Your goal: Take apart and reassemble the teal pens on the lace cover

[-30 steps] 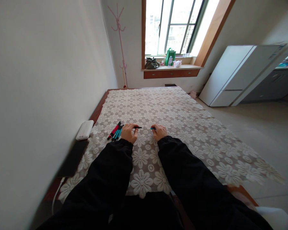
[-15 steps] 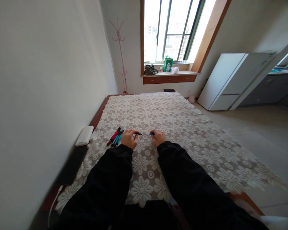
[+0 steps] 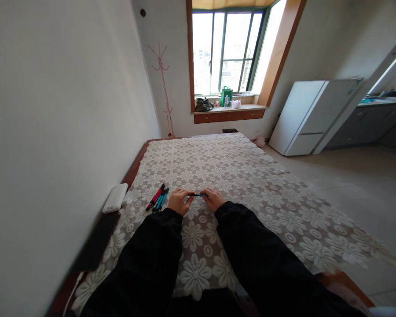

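Over the lace tablecloth [image 3: 193, 233], my left hand [image 3: 180, 201] pinches the black part of a slim pen [image 3: 195, 195]. My right hand [image 3: 214, 199] is closed on the blue part of the pen. The two parts meet between my fingertips; whether they are fully joined I cannot tell. Just left of my left hand lie several pens, the red ones [image 3: 155, 197] side by side with the blue ones [image 3: 161, 200], all with black ends. My fingers hide much of the held pen.
A white power bank [image 3: 115, 198] and a dark flat object [image 3: 95, 244] lie along the table's left edge, close to the wall. A white cable [image 3: 73, 290] hangs at the near left corner. Farther off stand a pink coat rack [image 3: 164, 83] and a white fridge [image 3: 312, 114].
My hands have come closer together, and the black and blue pen parts, apart before, now meet. The camera view has tilted up slightly. The loose pens lie as before.
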The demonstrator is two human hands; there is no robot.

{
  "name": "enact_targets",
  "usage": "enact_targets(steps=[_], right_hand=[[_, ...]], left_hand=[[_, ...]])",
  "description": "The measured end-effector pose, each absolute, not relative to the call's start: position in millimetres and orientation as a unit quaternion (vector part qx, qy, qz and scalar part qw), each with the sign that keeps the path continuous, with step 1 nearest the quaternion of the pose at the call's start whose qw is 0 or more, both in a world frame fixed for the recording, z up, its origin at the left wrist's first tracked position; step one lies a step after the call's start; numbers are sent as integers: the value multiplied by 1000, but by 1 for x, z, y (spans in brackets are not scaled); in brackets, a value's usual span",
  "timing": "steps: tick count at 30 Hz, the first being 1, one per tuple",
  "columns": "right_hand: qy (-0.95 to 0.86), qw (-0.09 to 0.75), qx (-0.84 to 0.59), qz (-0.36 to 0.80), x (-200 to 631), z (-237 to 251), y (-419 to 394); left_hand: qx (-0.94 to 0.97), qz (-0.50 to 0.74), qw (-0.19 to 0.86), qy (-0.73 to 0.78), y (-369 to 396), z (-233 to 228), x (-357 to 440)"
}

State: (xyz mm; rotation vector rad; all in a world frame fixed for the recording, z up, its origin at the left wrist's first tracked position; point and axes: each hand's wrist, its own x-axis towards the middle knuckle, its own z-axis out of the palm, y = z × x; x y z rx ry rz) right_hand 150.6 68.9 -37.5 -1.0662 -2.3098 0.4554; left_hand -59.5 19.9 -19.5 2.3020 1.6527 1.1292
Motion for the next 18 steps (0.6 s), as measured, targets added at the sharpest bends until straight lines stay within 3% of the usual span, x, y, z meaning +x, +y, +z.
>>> enact_targets(steps=[13, 18], right_hand=[[-848, 309, -374, 214, 149, -34, 63], [-850, 281, -388, 220, 149, -34, 65]], left_hand=[[734, 401, 113, 536, 21, -21, -61], [732, 408, 119, 532, 20, -21, -61]])
